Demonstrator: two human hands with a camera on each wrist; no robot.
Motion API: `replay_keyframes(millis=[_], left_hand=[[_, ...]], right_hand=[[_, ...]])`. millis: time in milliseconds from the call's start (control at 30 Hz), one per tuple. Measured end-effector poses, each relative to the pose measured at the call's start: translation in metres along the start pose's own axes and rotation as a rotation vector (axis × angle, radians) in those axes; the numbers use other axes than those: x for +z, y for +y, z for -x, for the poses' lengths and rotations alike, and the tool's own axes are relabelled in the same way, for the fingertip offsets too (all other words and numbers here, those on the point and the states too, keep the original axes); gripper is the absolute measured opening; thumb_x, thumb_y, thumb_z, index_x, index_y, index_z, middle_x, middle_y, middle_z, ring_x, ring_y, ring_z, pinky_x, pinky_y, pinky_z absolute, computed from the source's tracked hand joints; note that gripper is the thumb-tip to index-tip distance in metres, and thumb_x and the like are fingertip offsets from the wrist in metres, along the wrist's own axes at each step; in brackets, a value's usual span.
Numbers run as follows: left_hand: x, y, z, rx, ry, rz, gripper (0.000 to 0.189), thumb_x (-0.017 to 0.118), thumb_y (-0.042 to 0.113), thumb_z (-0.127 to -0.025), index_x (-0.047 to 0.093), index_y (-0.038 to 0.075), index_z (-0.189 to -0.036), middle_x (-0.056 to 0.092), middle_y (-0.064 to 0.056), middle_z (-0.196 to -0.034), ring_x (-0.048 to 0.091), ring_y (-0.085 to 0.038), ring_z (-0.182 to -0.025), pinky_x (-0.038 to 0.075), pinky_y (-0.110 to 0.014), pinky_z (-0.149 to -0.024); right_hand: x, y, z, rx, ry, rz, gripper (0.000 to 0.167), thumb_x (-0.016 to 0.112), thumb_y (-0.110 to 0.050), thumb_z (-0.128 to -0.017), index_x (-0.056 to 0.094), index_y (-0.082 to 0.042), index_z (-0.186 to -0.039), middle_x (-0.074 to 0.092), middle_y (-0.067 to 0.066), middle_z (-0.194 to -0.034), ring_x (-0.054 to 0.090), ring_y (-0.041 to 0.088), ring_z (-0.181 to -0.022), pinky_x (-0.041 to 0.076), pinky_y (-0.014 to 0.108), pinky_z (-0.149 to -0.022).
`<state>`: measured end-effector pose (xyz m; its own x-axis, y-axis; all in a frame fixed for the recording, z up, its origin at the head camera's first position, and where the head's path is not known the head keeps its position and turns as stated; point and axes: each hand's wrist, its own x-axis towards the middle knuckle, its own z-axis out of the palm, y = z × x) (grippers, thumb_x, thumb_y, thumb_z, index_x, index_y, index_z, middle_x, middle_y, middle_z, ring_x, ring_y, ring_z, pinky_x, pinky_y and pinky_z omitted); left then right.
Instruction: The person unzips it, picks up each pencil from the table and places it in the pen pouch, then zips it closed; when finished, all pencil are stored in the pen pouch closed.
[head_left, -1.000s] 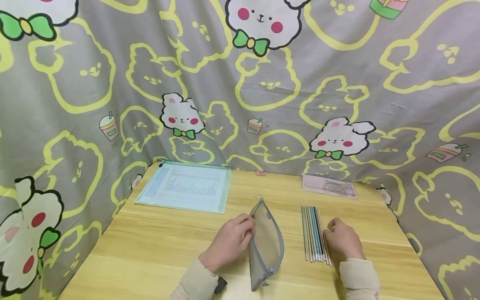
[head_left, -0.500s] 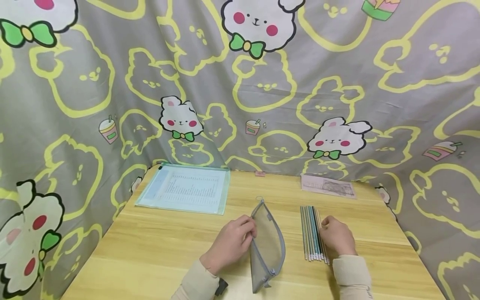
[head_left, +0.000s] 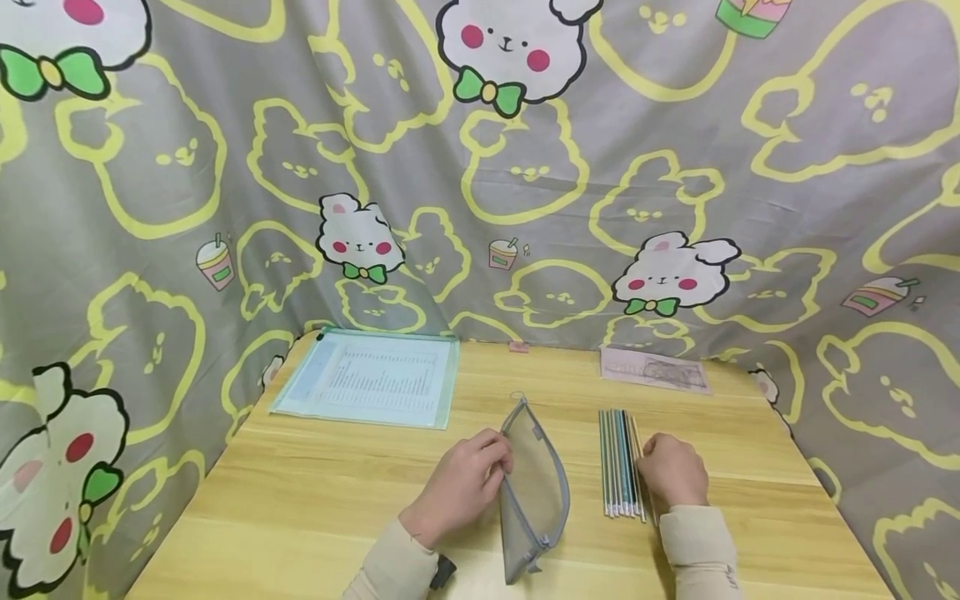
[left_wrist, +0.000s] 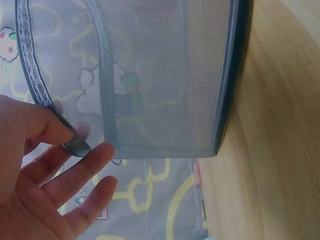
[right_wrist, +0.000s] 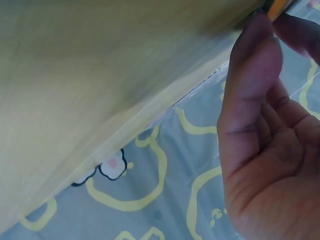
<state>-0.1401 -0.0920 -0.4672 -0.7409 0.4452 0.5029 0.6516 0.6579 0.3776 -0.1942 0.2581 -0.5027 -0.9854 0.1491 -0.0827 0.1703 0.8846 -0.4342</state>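
Note:
In the head view my left hand (head_left: 465, 479) pinches the near-left edge of a grey mesh zip pouch (head_left: 528, 483), which stands on its side with its mouth parted. The left wrist view shows thumb and fingertips on the grey trim of the mesh pouch (left_wrist: 150, 80). A row of pencils (head_left: 620, 462) lies side by side to the right of the pouch. At the row's right edge my right hand (head_left: 675, 471) pinches a pencil, mostly hidden by the hand. Only a bit of orange pencil (right_wrist: 276, 9) shows between the fingertips in the right wrist view.
On the wooden table (head_left: 300, 500), a pale blue document folder (head_left: 375, 379) with a printed sheet lies at the back left. A pink printed slip (head_left: 654, 371) lies back right, and a small pink block (head_left: 518, 347) sits by the patterned curtain (head_left: 540, 167).
My right hand has shifted slightly left, against the row's right edge, and the rightmost pencil has come away from the others. The left hand and pouch stay nearly still.

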Motion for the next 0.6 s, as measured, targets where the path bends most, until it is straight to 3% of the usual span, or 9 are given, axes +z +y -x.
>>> replay_keyframes(millis=[233,600], left_hand=[[0.0,-0.001,0.001,-0.003,0.001,-0.001,0.019,0.071,0.001,-0.095,0.069,0.018,-0.086,0.071,0.006,-0.103,0.07,-0.01,-0.093,0.06,-0.026,-0.079],[0.001,-0.002,0.002,-0.003,0.001,0.004,0.02,0.07,0.001,-0.095,0.069,0.018,-0.086,0.069,0.006,-0.102,0.069,-0.008,-0.092,0.06,-0.025,-0.081]], right_hand=[[-0.002,0.0,0.001,0.007,-0.003,0.0,0.018,0.073,-0.024,-0.087,0.067,-0.008,-0.09,0.068,0.014,-0.087,0.061,0.032,-0.078,0.045,0.039,-0.058],[-0.012,-0.002,0.009,-0.031,0.032,-0.035,0.025,0.073,-0.025,-0.088,0.071,-0.005,-0.103,0.074,0.021,-0.099,0.068,0.037,-0.087,0.051,0.049,-0.07]])
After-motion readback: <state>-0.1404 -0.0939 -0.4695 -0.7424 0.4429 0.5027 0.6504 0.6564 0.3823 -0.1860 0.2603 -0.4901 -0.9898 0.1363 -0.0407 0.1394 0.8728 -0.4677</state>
